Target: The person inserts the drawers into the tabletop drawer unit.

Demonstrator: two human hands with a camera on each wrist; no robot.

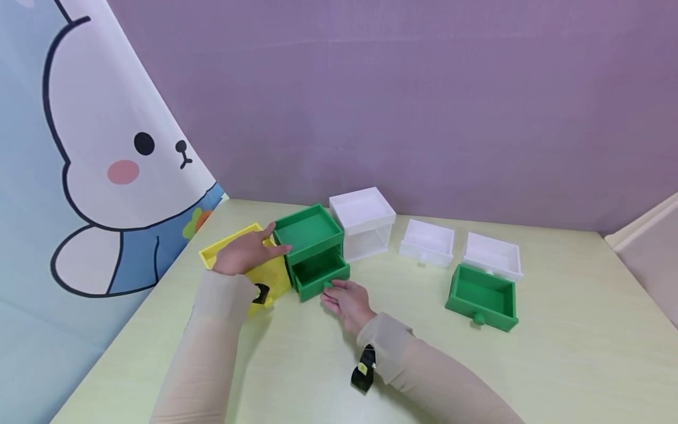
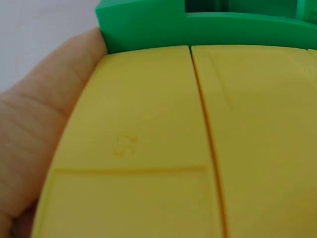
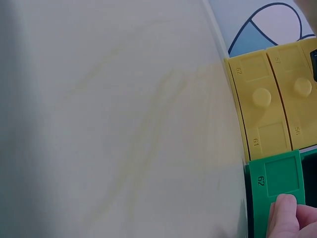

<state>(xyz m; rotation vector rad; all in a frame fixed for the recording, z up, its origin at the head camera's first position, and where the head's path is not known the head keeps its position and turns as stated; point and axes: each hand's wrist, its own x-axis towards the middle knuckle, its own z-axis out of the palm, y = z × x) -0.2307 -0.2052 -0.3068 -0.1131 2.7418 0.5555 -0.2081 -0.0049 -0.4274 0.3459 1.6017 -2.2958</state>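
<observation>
A small green cabinet (image 1: 309, 232) stands on the table against a yellow cabinet (image 1: 276, 275). Its lower drawer (image 1: 311, 288) sticks partly out, while the slot above it holds no drawer. My right hand (image 1: 346, 301) pinches the round knob of this drawer, whose front (image 3: 262, 191) carries an embossed number in the right wrist view. Over the yellow cabinet's top reaches my left hand (image 1: 249, 252), its fingers extended to the green cabinet's left edge. Two yellow drawer fronts (image 2: 133, 114) sit flush in the left wrist view.
Behind the green cabinet stands a white cabinet (image 1: 362, 213) with an open front. To the right lie two loose white drawers, one nearer (image 1: 428, 238) and one farther right (image 1: 492, 257). A loose green drawer (image 1: 483, 294) touches the farther one. A purple partition (image 1: 424, 106) borders the table's back.
</observation>
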